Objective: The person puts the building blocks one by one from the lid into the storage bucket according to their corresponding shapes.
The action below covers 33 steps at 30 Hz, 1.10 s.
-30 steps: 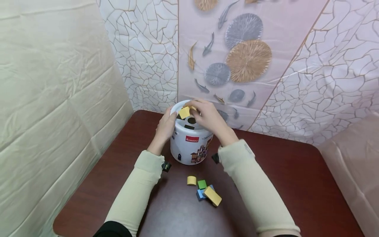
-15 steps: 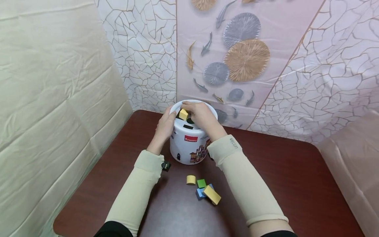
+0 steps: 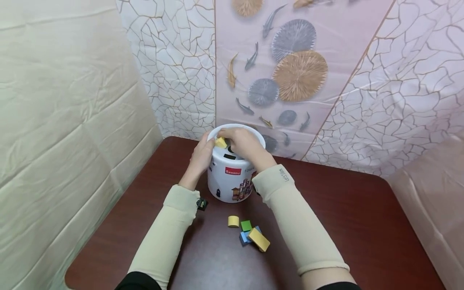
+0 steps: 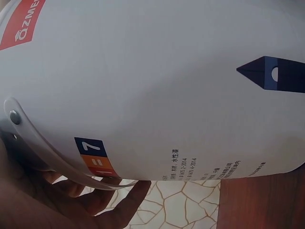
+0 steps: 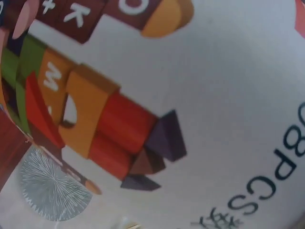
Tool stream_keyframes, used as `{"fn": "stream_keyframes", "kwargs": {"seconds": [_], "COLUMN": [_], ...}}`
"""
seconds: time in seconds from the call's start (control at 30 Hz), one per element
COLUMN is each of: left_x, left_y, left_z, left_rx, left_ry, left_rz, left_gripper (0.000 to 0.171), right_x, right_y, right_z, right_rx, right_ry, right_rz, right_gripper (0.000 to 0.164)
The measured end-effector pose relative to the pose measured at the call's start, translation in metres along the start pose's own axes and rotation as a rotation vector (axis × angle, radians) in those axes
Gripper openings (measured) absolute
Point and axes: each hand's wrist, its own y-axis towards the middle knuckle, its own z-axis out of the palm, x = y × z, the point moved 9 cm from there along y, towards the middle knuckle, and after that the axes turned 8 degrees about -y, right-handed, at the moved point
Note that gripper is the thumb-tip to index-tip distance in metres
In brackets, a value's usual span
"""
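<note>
A white printed bucket (image 3: 225, 186) stands upright on the table, its white lid pierced by dark shaped holes. My left hand (image 3: 201, 156) grips the bucket's left side, thumb up at the rim. In the left wrist view the fingers of this hand (image 4: 71, 202) curl against the wall beside the plastic handle (image 4: 50, 160). Over the lid, my right hand (image 3: 243, 143) holds a yellow block (image 3: 220, 142), low at the lid's left part. That hand covers much of the lid. The right wrist view shows only the bucket's printed wall (image 5: 214, 95).
In front of the bucket lie a yellow rounded block (image 3: 233, 221), a green block (image 3: 245, 226) and a yellow oblong block (image 3: 259, 239) resting over blue pieces (image 3: 244, 237). The dark red table (image 3: 326, 209) meets patterned cloth (image 3: 170, 72) behind and at the sides.
My right hand has moved left and down over the lid, bringing the yellow block lower at the lid. My left hand keeps its place on the bucket.
</note>
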Motion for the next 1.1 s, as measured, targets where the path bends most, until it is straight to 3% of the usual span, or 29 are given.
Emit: {"fn": "stream_keyframes", "kwargs": {"seconds": [0.17, 0.33, 0.57, 0.77, 0.83, 0.9, 0.97, 1.1], "left_x": [-0.002, -0.001, 0.009, 0.007, 0.006, 0.004, 0.002, -0.003], "left_y": [-0.001, -0.001, -0.009, -0.008, -0.007, -0.006, -0.006, -0.005], "left_z": [0.002, 0.001, 0.008, 0.001, -0.002, -0.003, -0.003, 0.0], "left_rx": [-0.01, -0.021, 0.003, -0.041, -0.053, -0.057, -0.05, -0.038], "left_ry": [0.01, 0.004, 0.019, 0.041, 0.042, 0.037, 0.024, 0.017], "left_rz": [0.002, 0.014, -0.021, -0.003, 0.0, 0.002, 0.009, 0.017], "left_gripper": [0.053, 0.052, 0.053, 0.054, 0.053, 0.053, 0.053, 0.054], "right_x": [0.0, -0.001, 0.001, 0.016, 0.02, 0.02, 0.013, -0.021], "right_y": [-0.006, -0.01, -0.037, -0.07, -0.083, -0.099, -0.119, -0.168], "right_z": [0.007, 0.008, 0.007, 0.009, 0.007, 0.002, -0.003, -0.008], "right_rx": [0.09, 0.092, -0.015, -0.086, -0.133, -0.204, -0.252, -0.237], "right_ry": [0.022, 0.012, 0.041, -0.143, -0.155, -0.097, 0.035, 0.254], "right_rz": [-0.009, 0.0, 0.123, 0.079, 0.042, 0.0, -0.031, 0.023], "right_gripper": [0.043, 0.043, 0.037, 0.051, 0.054, 0.052, 0.048, 0.047]}}
